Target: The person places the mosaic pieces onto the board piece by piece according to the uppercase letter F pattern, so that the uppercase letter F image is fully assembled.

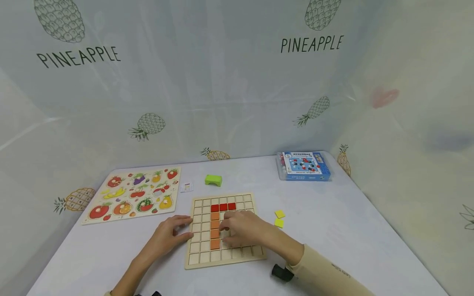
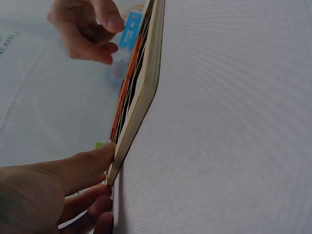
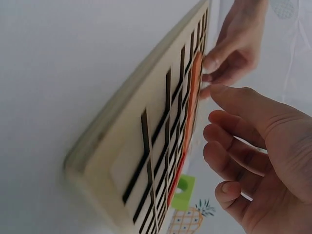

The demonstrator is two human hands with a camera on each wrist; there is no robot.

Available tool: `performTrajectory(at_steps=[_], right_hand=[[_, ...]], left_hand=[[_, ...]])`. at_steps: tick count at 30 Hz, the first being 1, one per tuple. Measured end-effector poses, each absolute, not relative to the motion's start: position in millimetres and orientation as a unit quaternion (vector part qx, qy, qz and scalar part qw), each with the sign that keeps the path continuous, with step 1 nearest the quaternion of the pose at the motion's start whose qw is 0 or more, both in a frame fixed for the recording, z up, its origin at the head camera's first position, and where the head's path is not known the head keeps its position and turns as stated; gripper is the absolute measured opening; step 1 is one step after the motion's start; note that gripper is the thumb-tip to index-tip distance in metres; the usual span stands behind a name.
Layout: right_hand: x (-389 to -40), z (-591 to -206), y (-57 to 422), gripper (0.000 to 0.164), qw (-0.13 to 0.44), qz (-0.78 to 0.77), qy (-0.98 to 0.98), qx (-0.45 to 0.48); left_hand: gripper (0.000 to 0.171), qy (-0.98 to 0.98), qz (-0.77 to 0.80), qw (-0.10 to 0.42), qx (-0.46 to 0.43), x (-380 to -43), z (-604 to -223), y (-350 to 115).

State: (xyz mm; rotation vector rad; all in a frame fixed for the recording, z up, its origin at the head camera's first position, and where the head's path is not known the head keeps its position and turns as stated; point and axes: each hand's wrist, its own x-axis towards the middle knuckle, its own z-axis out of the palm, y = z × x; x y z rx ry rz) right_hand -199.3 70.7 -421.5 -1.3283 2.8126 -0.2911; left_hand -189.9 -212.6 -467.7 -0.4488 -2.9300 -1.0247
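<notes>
A wooden grid board (image 1: 226,254) lies on the white table. Three red square tiles (image 1: 223,207) form a row near its far side, and several orange tiles (image 1: 215,234) run down a column below them. My left hand (image 1: 168,234) touches the board's left edge with thumb and fingertips. Over the board, just right of the orange column, is my right hand (image 1: 244,228), fingers loosely bent. The right wrist view shows its thumb and fingers (image 3: 234,156) apart with nothing between them. It covers part of the grid in the head view.
Two yellow tiles (image 1: 279,223) lie right of the board. Beyond it are a green arched block (image 1: 213,180) and a small printed card (image 1: 187,187). A fruit picture puzzle (image 1: 133,193) lies at left, a blue-labelled plastic box (image 1: 304,166) at back right.
</notes>
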Motion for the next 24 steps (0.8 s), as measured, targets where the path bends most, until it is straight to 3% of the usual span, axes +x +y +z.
performTrajectory(at_steps=[15, 24], right_hand=[[-206, -407, 133, 0.023, 0.012, -0.136, 0.925, -0.354], [-206, -415, 177, 0.021, -0.015, -0.141, 0.938, -0.317]], left_hand=[[0.044, -0.935, -0.324, 0.005, -0.144, -191, -469, -213], [0.043, -0.934, -0.329, 0.003, -0.142, -190, -470, -213]])
